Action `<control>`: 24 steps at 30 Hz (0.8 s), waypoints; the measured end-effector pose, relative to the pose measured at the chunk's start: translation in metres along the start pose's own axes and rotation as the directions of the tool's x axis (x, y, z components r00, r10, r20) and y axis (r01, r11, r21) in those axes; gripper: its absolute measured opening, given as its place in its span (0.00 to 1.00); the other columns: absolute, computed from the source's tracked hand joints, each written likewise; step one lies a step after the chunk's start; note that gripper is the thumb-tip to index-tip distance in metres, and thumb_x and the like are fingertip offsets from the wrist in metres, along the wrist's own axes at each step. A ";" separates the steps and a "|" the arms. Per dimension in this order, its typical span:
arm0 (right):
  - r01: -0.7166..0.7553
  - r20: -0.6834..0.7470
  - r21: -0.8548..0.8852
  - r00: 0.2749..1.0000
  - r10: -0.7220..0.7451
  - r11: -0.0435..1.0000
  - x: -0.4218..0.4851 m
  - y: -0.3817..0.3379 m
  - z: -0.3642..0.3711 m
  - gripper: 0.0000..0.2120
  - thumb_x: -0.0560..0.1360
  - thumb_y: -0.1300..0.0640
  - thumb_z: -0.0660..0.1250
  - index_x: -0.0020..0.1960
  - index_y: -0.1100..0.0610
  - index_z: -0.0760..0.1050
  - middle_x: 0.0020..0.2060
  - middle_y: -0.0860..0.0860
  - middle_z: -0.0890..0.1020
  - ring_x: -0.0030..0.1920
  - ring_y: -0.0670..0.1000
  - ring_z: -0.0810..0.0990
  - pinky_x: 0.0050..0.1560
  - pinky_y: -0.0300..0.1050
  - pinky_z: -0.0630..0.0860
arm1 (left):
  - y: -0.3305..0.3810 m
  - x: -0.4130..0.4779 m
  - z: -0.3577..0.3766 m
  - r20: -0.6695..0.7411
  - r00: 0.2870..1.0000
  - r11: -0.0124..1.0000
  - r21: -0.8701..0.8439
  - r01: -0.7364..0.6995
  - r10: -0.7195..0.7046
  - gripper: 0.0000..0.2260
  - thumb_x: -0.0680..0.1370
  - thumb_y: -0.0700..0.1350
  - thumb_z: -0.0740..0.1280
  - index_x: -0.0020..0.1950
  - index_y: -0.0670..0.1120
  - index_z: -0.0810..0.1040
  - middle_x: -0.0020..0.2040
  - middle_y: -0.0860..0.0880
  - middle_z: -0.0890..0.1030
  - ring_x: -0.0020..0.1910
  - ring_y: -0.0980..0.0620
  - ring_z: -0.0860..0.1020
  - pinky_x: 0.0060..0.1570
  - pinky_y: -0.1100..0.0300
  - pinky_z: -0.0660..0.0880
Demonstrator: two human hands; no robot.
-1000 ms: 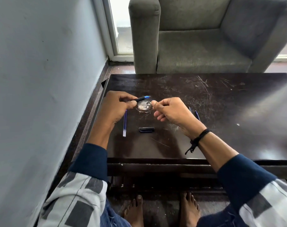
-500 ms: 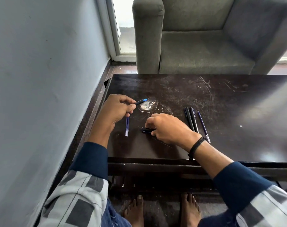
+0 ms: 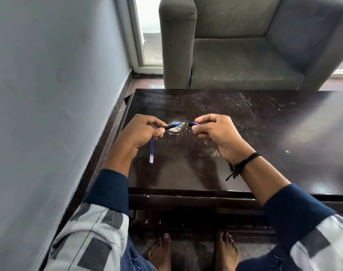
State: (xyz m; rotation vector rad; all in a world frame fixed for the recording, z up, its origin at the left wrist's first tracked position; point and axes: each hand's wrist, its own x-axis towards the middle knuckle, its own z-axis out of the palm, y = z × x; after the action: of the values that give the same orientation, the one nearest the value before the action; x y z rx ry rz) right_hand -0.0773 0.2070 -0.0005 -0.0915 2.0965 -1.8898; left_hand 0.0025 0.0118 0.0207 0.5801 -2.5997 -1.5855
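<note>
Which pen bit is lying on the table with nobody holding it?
The thin blue refill, flat on the table by the left hand. The blue-tipped pen body is pinched in that hand, the small dark piece in the right hand.

A grey armchair [image 3: 245, 55] faces the scratched dark table [image 3: 264, 133], blue-grey wall [image 3: 49, 94] alongside, daylight through a glass door [image 3: 149, 30].
</note>
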 end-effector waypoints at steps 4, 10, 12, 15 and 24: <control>0.018 0.030 -0.033 0.999 -0.017 0.999 0.001 0.001 0.000 0.07 0.70 0.69 0.75 0.46 0.60 0.84 0.36 0.51 0.85 0.39 0.47 0.82 0.40 0.37 0.80 | 0.000 0.000 0.000 0.015 1.000 1.000 0.002 0.007 -0.007 0.10 0.77 0.34 0.70 0.46 0.50 0.84 0.43 0.43 0.85 0.44 0.52 0.82 0.45 0.66 0.71; 0.047 0.095 -0.093 0.995 -0.038 0.995 -0.001 -0.001 0.004 0.08 0.70 0.70 0.75 0.48 0.62 0.85 0.37 0.51 0.83 0.35 0.45 0.79 0.40 0.36 0.78 | 0.000 0.000 0.002 0.050 0.999 0.999 0.047 -0.003 0.001 0.10 0.76 0.35 0.71 0.47 0.51 0.85 0.41 0.46 0.85 0.42 0.55 0.80 0.46 0.64 0.70; 0.043 0.115 -0.104 0.993 -0.031 0.994 -0.002 -0.001 0.004 0.08 0.70 0.70 0.75 0.48 0.63 0.85 0.36 0.51 0.83 0.33 0.42 0.79 0.37 0.33 0.76 | 0.001 0.000 0.004 0.060 0.998 0.998 0.062 -0.005 0.001 0.09 0.76 0.35 0.72 0.49 0.48 0.86 0.42 0.45 0.85 0.40 0.57 0.79 0.42 0.66 0.69; 0.048 0.132 -0.120 0.991 -0.032 0.992 -0.003 -0.001 0.005 0.08 0.70 0.70 0.76 0.47 0.62 0.85 0.37 0.52 0.84 0.33 0.42 0.80 0.37 0.32 0.76 | 0.002 0.001 0.007 0.092 0.996 0.997 0.078 -0.014 0.007 0.08 0.76 0.35 0.72 0.52 0.46 0.86 0.40 0.46 0.84 0.37 0.59 0.78 0.41 0.68 0.69; 0.034 0.114 -0.083 0.993 -0.024 0.996 -0.009 -0.003 0.008 0.12 0.69 0.69 0.77 0.51 0.65 0.80 0.46 0.63 0.85 0.39 0.51 0.81 0.41 0.39 0.79 | 0.002 0.002 0.013 0.125 0.990 0.997 0.045 -0.063 0.057 0.09 0.75 0.35 0.74 0.53 0.43 0.86 0.41 0.42 0.86 0.39 0.54 0.82 0.37 0.75 0.75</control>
State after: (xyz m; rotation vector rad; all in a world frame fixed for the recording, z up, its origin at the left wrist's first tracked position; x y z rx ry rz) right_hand -0.0665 0.2010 0.0033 -0.2436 2.1089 -1.7677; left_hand -0.0027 0.0231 0.0157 0.4142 -2.7233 -1.5933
